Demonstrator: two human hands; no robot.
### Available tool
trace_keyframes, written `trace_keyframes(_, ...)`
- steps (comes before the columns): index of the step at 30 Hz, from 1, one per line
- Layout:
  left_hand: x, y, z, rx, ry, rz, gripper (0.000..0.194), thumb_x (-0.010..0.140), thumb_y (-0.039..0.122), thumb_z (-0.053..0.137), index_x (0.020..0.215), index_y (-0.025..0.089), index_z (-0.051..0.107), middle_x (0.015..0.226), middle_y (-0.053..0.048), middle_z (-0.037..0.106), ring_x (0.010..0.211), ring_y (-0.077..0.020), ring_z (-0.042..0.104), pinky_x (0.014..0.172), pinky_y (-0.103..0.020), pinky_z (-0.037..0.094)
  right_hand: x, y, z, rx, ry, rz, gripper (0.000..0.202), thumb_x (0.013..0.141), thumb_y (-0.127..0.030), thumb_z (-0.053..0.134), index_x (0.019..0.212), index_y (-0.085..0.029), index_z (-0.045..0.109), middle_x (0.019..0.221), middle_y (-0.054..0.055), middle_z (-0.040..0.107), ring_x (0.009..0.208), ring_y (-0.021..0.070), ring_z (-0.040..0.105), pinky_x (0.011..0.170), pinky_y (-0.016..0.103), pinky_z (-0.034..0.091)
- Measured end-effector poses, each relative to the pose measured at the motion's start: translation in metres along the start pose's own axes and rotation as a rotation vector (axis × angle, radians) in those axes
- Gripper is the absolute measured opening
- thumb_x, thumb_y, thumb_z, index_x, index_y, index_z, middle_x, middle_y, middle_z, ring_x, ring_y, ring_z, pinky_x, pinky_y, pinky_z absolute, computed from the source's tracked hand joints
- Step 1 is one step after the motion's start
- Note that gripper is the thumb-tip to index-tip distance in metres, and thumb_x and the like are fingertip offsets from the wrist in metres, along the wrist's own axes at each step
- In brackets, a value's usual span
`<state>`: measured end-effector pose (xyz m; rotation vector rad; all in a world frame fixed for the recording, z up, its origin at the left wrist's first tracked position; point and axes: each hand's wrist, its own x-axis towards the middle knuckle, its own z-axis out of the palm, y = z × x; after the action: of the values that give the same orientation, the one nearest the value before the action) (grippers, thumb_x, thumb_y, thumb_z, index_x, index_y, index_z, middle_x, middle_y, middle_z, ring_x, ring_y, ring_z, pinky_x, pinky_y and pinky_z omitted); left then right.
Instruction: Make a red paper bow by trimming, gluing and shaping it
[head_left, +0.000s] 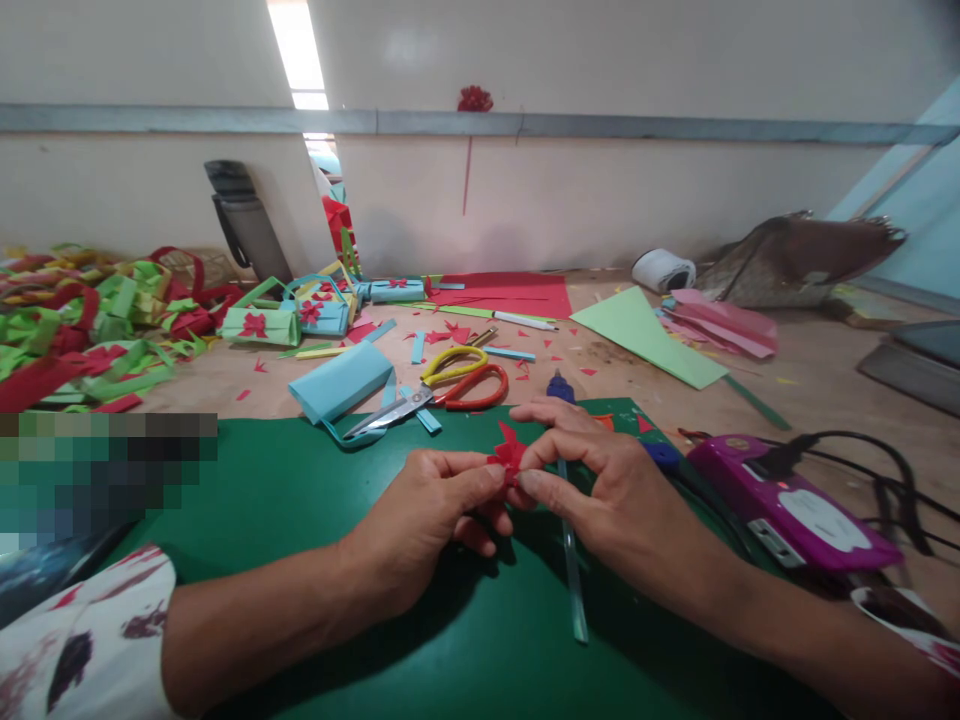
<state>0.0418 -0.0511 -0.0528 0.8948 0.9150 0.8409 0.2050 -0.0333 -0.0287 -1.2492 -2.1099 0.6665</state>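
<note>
Between my two hands is a small red paper bow (508, 450), held above a green mat (300, 500). My left hand (442, 495) pinches its left side between thumb and forefinger. On the other side, the thumb and forefinger of my right hand (592, 465) close on it. Part of the bow is hidden by my fingertips. Under my right hand lies a glue gun with a blue nozzle (559, 385); a clear glue stick (574, 580) points toward me. Scissors (450, 385) with yellow and orange handles lie beyond my hands, beside a folded blue paper piece (341, 380).
A purple power strip (795, 505) with black cables sits at the right. Finished paper bags (261, 325) with red bows stand at the back left, near a heap of coloured paper (82, 330) and a dark bottle (247, 220). Green paper (649, 335) and a handbag (802, 260) lie back right.
</note>
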Motion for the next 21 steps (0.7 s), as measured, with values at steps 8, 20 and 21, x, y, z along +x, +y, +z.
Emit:
trace_keyframes(8,0.0000,-0.0014,-0.0004,0.008,0.008,-0.003,0.023,0.078,0.033,0.060,0.071,0.012,0.065,0.061,-0.002,0.057,0.057,-0.0091,0.051,0.049,-0.018,0.040,-0.0020,-0.0011,-0.0005,0.002,-0.007,0.016,0.016,0.074,-0.021,0.058,0.058,-0.021,0.058,0.117,0.006,0.059,0.118,0.0264,0.048,0.099,0.045,0.030)
trace_keyframes(20,0.0014,0.0003,0.0021,0.027,0.020,-0.003,0.019,0.078,0.028,0.060,0.074,0.011,0.065,0.063,-0.002,0.057,0.058,-0.0096,0.051,0.048,-0.018,0.040,0.0012,-0.0036,-0.0005,-0.014,-0.019,0.014,0.016,0.072,-0.015,0.055,0.057,-0.020,0.056,0.112,0.008,0.060,0.113,0.0269,0.051,0.094,0.045,0.034)
trace_keyframes(21,0.0015,0.0001,0.0019,0.023,0.021,-0.005,0.018,0.077,0.028,0.060,0.075,0.011,0.065,0.063,-0.002,0.057,0.058,-0.0097,0.051,0.048,-0.018,0.040,0.0011,-0.0034,-0.0004,-0.022,-0.020,0.009,0.017,0.072,-0.015,0.055,0.056,-0.020,0.056,0.111,0.008,0.061,0.113,0.0268,0.051,0.094,0.045,0.034)
